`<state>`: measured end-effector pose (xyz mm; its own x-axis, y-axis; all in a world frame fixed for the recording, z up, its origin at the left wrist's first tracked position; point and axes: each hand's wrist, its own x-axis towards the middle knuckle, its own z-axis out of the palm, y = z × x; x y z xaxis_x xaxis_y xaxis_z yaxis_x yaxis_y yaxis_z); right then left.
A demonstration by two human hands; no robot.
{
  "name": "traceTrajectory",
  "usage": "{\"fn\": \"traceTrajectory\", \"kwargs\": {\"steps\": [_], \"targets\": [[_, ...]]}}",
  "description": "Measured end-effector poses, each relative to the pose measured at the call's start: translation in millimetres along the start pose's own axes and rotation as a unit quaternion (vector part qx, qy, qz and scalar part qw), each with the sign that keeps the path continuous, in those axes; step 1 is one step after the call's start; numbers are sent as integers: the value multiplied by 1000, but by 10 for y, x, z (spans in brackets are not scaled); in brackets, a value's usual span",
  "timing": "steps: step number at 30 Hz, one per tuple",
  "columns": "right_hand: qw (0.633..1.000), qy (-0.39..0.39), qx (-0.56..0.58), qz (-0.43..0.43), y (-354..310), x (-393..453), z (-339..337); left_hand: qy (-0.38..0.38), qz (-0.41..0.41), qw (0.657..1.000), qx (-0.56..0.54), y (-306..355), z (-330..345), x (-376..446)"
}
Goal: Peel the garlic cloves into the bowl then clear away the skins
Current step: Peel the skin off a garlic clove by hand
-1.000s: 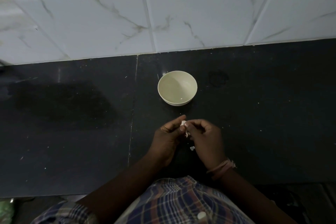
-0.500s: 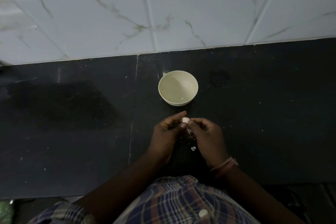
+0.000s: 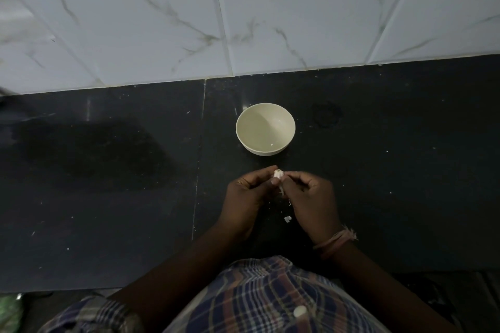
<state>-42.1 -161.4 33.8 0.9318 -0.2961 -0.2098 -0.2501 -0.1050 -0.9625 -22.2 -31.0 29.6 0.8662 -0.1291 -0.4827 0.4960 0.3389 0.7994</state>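
Both hands met over the dark counter (image 3: 108,197), just in front of the cream bowl (image 3: 265,130) and apart from it. Left hand (image 3: 247,197) had its fingers curled, thumb and forefinger pinching the garlic clove (image 3: 278,173) from the left. Right hand (image 3: 311,197) was likewise curled, fingertips gripping the same clove from the right, a strip of skin (image 3: 281,190) hanging beneath. One loose scrap of skin (image 3: 288,219) lay on the counter below the hands. Right wrist bore a thread band (image 3: 335,240).
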Motion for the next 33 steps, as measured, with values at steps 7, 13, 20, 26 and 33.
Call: {"fn": "traceTrajectory", "kwargs": {"steps": [7, 13, 20, 26, 33], "targets": [[999, 12, -37, -8, -5, -11, -10, -6, 16, 999, 33, 2, 5, -19], [995, 4, -103, -15, 57, -26, 12, 10, 27, 997, 76, -17, -17, -33], [984, 11, -170, -50, 87, -52, 31, 23, 24, 996, 87, -88, -25, -22], [981, 0, -178, -72, 76, -62, 15, 31, 2, 998, 49, -94, 23, -45], [970, 0, -225, -95, 110, -50, 27, 33, -17, 999, 23, -106, 42, -53]]}}
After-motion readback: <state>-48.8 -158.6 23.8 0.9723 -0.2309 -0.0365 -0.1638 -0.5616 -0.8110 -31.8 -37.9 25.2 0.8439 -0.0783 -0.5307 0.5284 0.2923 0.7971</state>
